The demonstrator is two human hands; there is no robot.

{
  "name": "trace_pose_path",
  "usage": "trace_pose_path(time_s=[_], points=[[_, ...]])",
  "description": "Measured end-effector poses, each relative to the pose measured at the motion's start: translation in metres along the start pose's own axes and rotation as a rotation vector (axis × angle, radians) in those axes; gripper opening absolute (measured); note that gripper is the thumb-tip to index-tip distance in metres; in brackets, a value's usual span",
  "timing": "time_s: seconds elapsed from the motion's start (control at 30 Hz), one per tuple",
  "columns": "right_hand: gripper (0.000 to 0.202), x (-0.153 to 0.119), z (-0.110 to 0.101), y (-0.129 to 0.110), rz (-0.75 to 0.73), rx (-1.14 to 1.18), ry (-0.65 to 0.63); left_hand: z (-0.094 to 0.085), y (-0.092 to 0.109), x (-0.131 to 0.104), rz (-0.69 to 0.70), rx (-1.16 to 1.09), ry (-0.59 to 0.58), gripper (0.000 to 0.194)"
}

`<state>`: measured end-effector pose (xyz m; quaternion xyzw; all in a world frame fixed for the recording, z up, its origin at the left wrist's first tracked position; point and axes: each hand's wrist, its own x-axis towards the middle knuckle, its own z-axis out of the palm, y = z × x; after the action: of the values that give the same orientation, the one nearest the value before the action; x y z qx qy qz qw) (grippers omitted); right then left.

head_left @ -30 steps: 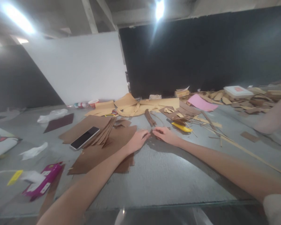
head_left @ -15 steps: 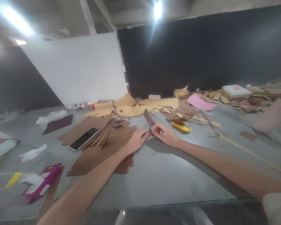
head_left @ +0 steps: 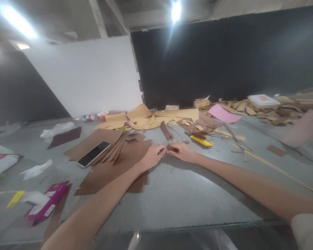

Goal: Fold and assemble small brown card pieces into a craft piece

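My left hand (head_left: 153, 156) and my right hand (head_left: 184, 152) meet fingertip to fingertip just above the grey table. Both are closed in a pinch. Between them shows a small brown piece (head_left: 173, 149), perhaps paper or leather, largely hidden by my fingers. Just beyond my hands lies a narrow brown strip bundle (head_left: 166, 131). A tiny brown scrap (head_left: 185, 142) rests behind my right hand, near a yellow utility knife (head_left: 201, 141). My left wrist is over brown sheets (head_left: 112, 177).
A phone (head_left: 94, 154) lies on the stacked brown sheets at left. Tan sheets (head_left: 143, 118) and scraps line the back. A pink sheet (head_left: 223, 113) and white box (head_left: 263, 101) sit back right. At front left is a magenta object (head_left: 50, 203) beside a white cable.
My right fingers have come down and in against my left fingertips. The tiny scrap behind my right hand now shows. My left hand has hardly moved.
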<state>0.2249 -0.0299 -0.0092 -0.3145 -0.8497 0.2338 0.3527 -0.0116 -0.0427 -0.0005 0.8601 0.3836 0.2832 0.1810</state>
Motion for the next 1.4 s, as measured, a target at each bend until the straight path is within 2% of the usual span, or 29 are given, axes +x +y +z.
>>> trace_pose_path(time_s=[0.2, 0.33, 0.53, 0.73, 1.0, 1.17, 1.4], points=[[0.058, -0.003, -0.001, 0.004, 0.023, -0.022, -0.026, 0.002, -0.002, 0.0, 0.031, -0.001, -0.01, 0.042], [0.056, -0.002, -0.001, 0.002, 0.081, 0.012, -0.03, 0.001, 0.0, -0.001, 0.022, 0.002, 0.009, 0.043], [0.049, -0.002, -0.001, 0.0, 0.089, 0.048, -0.021, -0.001, 0.003, 0.0, -0.021, -0.024, 0.063, 0.04], [0.047, -0.004, -0.003, -0.001, 0.091, 0.055, -0.034, 0.0, 0.001, -0.001, 0.0, -0.017, 0.053, 0.042], [0.047, -0.003, -0.004, -0.003, 0.025, 0.055, -0.052, 0.0, 0.002, -0.002, 0.039, -0.026, -0.042, 0.045], [0.042, -0.003, -0.003, -0.005, 0.034, 0.016, -0.05, 0.0, 0.003, -0.002, 0.062, -0.023, -0.086, 0.044], [0.051, -0.004, -0.003, -0.007, -0.087, 0.019, -0.065, 0.003, 0.001, 0.0, 0.155, -0.01, -0.132, 0.029]])
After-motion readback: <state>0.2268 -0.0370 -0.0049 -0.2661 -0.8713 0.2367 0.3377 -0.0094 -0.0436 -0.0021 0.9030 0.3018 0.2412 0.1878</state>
